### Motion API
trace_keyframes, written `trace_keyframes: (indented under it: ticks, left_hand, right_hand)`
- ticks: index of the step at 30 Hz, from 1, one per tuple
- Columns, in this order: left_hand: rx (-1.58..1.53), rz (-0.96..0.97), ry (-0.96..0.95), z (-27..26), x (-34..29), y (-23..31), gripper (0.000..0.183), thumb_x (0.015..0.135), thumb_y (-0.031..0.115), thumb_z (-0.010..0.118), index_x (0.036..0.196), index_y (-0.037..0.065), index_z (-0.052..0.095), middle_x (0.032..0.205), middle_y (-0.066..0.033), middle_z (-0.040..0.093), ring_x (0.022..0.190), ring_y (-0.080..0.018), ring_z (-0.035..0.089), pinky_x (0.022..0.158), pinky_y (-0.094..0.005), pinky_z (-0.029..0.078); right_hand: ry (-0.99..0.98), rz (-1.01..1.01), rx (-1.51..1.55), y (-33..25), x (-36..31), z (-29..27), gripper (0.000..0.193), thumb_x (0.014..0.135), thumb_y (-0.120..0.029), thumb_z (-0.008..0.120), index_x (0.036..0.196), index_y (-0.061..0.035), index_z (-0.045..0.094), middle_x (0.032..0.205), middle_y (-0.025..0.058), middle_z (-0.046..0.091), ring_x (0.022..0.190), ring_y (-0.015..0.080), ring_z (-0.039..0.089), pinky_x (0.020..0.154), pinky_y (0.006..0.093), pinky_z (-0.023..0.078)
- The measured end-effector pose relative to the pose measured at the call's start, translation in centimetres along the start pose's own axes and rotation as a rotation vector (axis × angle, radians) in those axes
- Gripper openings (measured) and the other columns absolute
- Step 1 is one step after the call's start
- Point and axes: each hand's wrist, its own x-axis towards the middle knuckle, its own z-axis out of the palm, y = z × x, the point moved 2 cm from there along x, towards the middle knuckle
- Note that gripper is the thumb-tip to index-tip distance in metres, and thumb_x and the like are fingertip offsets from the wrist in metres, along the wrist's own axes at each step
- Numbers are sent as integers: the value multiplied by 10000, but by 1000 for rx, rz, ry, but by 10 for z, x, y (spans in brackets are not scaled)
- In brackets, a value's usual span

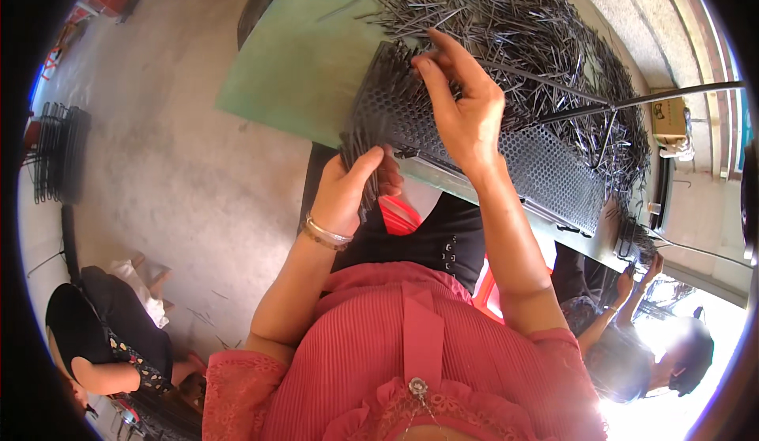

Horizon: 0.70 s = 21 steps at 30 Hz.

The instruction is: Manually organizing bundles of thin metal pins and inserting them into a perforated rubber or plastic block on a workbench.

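Observation:
My left hand (352,188), with a metal bangle on the wrist, is closed around a bundle of thin dark metal pins (357,144) at the near edge of the table. My right hand (462,97) reaches over a black perforated metal plate (545,164); its fingertips pinch a pin at the plate's upper left part. Beyond the plate a large heap of loose dark pins (522,30) covers the green table (300,69).
A second person sits at the lower right, a hand (644,271) raised to the plate's far end. Another person crouches at the lower left (111,338) on the concrete floor. Black wire racks (55,152) stand at the left. A long dark rod (672,93) crosses the heap.

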Motion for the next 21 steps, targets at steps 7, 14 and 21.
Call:
trace_keyframes:
  ticks: [7, 14, 21]
  left_hand:
    - [61, -143, -21, -4, 4, -7, 274, 884, 207, 600, 1038, -20, 583, 864, -128, 660, 721, -187, 641, 655, -308, 539]
    - [62, -154, -54, -3, 3, -8, 286, 896, 231, 593, 1117, 51, 564, 942, -114, 671, 745, -171, 655, 614, -295, 530]
    - [67, -181, -47, -1, 2, -11, 270, 910, 242, 576, 1129, 85, 564, 936, -107, 673, 735, -145, 650, 581, -263, 511]
  right_hand:
    - [-123, -232, -277, 22, 13, 23, 244, 833, -84, 640, 1076, -65, 640, 849, 85, 662, 773, 205, 630, 767, 304, 446]
    - [-131, -348, -391, 21, 13, 21, 217, 813, -114, 656, 1027, -81, 665, 801, 66, 656, 782, 207, 595, 800, 325, 405]
    - [-110, -331, -369, 28, 6, 22, 193, 788, -112, 659, 978, -77, 666, 785, 55, 647, 782, 230, 575, 805, 349, 384]
